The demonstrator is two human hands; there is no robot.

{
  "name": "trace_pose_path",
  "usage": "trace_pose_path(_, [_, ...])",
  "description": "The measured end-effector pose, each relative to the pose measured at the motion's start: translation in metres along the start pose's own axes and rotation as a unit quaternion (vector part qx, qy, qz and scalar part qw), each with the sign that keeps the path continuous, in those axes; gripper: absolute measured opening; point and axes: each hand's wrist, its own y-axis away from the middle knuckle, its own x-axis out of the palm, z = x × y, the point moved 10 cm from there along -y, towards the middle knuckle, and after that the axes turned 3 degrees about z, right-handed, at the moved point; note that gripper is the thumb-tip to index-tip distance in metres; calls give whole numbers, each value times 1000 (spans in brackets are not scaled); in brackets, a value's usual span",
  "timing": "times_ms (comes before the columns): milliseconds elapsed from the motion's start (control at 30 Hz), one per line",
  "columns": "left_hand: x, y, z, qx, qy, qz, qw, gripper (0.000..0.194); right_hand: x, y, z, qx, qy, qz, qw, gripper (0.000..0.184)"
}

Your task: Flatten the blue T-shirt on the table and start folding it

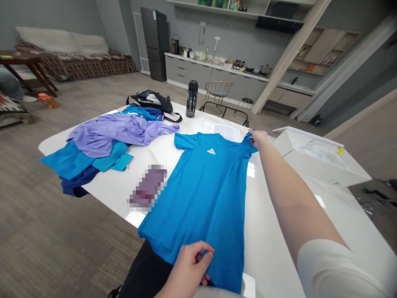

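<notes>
A blue short-sleeved T-shirt (211, 186) with a small white chest logo lies spread on the white table (266, 240), its collar toward the far side. At its sleeve on the right, my right hand (259, 140) pinches the fabric with the arm stretched out. Over the lower part of the shirt, by the near table edge, is my left hand (194, 263). Its thumb and index finger are pressed together and the other fingers curl under. Whether cloth is caught between those fingertips is hidden.
Left on the table lies a pile of clothes with a lilac shirt (114, 130) on top. Behind are a black bag (151, 99), a dark bottle (192, 101) and a printed sheet (228, 131). A blurred-out rectangle (149, 186) borders the shirt. At right stands a white box (322, 155).
</notes>
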Motion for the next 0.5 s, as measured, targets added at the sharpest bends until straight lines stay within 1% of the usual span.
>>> trace_pose_path(33, [-6, 1, 4, -4, -27, 2, 1000, 43, 23, 3, -4, 3, 10, 18, 1000, 13])
trace_pose_path(100, [-15, 5, 6, -4, -82, 14, 997, 34, 64, 13, -19, 12, 35, 62, 997, 13])
trace_pose_path(133, [-19, 7, 5, -4, -105, 19, 994, 31, 80, 19, -29, 10, 47, 85, 995, 15])
trace_pose_path(167, [-21, 10, 3, -5, -125, 24, 992, 29, 91, 26, -39, 6, 57, 102, 993, 18])
trace_pose_path(200, [-24, 13, 1, -6, -142, 27, 989, 28, 97, 33, -49, 1, 64, 112, 992, 20])
trace_pose_path(233, [-25, 15, -2, -7, -157, 28, 987, 27, 99, 39, -57, -11, 73, 113, 991, 22])
trace_pose_path(300, [-26, 19, -6, -3, -180, 36, 983, 26, 92, 52, -64, -65, 122, 96, 986, 24])
trace_pose_path(367, [-24, 20, -8, 1, -195, 48, 980, 26, 82, 66, -61, -132, 202, 72, 968, 28])
trace_pose_path(400, [-22, 20, -8, 3, -201, 56, 978, 27, 80, 72, -57, -158, 241, 66, 955, 32])
trace_pose_path(433, [-20, 20, -7, 3, -205, 67, 977, 28, 80, 77, -53, -175, 271, 65, 944, 39])
trace_pose_path(500, [-16, 18, -9, 6, -220, 84, 972, 29, 84, 84, -46, -177, 308, 73, 932, 50])
